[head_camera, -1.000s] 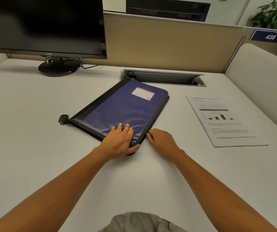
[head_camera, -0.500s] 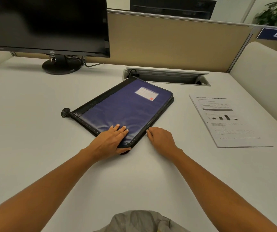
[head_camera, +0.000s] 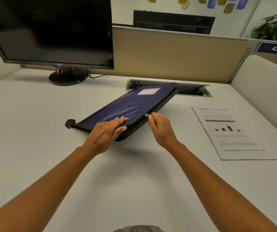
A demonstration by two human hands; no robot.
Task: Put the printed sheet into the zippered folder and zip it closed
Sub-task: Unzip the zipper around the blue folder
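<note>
A dark blue zippered folder (head_camera: pixel 131 106) with black edging and a white label lies at the desk's middle, its right edge tilted up off the surface. My left hand (head_camera: pixel 106 133) grips its near corner, fingers on top and thumb on the edge. My right hand (head_camera: pixel 161 127) pinches the small metal zipper pull (head_camera: pixel 146 115) on the raised right edge. The printed sheet (head_camera: pixel 234 133), with a table and a bar chart on it, lies flat on the desk to the right, apart from the folder.
A black monitor (head_camera: pixel 51 30) on a round stand sits at the back left. A cable slot (head_camera: pixel 193 90) runs along the desk's rear behind the folder. Beige partitions (head_camera: pixel 176 56) close the back and right side. The white desk (head_camera: pixel 34 131) stretches out on the left.
The folder's right edge has lifted off the desk. My left hand shifted from pressing flat to gripping the near corner. My right hand moved up from the desk onto the zipper pull.
</note>
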